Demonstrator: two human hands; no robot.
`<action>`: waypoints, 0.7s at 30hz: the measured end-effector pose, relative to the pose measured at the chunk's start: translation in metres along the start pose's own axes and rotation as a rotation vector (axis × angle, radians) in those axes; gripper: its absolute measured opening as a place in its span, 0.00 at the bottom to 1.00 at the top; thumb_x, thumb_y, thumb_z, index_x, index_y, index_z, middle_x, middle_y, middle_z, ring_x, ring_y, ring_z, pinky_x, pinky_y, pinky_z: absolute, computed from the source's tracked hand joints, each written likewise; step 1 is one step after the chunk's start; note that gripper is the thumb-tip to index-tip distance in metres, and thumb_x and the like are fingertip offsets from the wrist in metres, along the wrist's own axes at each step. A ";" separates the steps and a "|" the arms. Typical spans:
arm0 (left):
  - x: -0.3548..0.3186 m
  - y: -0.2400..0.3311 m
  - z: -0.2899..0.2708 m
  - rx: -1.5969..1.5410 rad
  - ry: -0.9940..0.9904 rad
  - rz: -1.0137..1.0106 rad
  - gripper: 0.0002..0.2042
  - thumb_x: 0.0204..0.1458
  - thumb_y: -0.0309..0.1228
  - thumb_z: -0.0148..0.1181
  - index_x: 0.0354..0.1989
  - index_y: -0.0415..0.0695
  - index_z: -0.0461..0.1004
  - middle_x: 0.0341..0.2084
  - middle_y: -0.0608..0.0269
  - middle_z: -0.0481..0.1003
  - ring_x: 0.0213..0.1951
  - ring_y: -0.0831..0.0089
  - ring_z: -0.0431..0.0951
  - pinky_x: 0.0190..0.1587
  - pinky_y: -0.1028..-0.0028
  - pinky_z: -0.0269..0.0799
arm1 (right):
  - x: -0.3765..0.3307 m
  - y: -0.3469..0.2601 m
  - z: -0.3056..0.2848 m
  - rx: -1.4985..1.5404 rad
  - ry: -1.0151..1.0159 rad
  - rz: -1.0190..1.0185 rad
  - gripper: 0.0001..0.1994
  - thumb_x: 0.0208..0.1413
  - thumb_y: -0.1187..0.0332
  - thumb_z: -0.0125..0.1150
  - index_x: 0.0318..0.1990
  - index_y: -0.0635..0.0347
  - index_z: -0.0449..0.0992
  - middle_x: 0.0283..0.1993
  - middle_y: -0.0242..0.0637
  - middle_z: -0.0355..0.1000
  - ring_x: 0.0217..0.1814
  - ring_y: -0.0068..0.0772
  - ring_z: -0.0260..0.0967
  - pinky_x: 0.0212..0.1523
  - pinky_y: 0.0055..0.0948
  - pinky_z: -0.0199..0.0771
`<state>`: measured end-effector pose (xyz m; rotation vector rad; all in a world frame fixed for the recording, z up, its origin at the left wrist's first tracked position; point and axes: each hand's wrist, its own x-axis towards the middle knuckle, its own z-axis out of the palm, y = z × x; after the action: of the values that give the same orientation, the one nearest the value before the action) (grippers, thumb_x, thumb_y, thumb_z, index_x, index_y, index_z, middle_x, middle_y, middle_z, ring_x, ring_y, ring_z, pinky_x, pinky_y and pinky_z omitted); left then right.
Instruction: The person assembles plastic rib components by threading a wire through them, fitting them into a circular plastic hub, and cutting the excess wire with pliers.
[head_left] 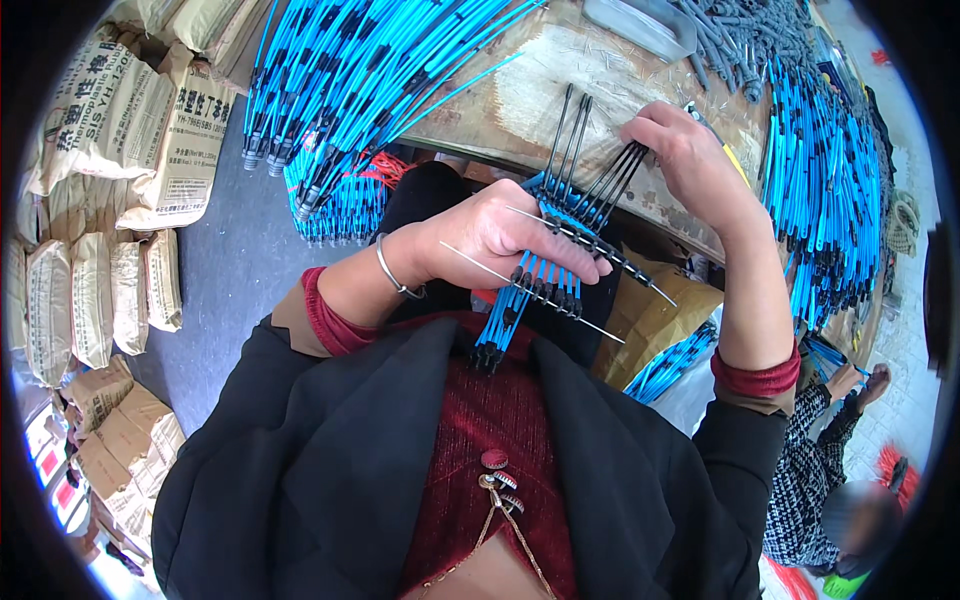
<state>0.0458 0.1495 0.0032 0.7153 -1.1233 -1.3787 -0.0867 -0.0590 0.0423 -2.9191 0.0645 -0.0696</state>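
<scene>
My left hand (500, 235) is closed round a bundle of thin blue rods (495, 325) with black fittings, held in front of my chest beside the table edge. Two thin metal skewers (605, 333) run crosswise through rows of the black fittings, their ends sticking out on both sides of the hand. Slim black stems (568, 135) point away from the bundle in two groups. The fingertips of my right hand (690, 160) pinch the far ends of the right-hand group; the other group stands free. My left palm and part of the bundle are hidden.
On the wooden table (540, 85) lie a clear plastic tray (640, 28), a heap of grey parts (745, 40) and blue rod bundles left (370, 70) and right (825, 190). Paper sacks (110, 120) and cardboard boxes (125, 430) stand at left. Another person (800, 490) sits lower right.
</scene>
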 end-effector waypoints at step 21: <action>0.004 0.006 -0.010 0.303 -0.116 0.104 0.10 0.44 0.23 0.57 0.38 0.40 0.76 0.36 0.55 0.76 0.38 0.65 0.78 0.40 0.75 0.73 | 0.003 0.003 0.002 0.031 -0.001 -0.006 0.14 0.40 0.84 0.48 0.36 0.60 0.71 0.35 0.43 0.67 0.39 0.48 0.67 0.39 0.35 0.69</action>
<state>0.0565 0.1445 0.0058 0.7873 -1.4612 -1.1860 -0.0839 -0.0614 0.0401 -2.8889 0.0541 -0.0695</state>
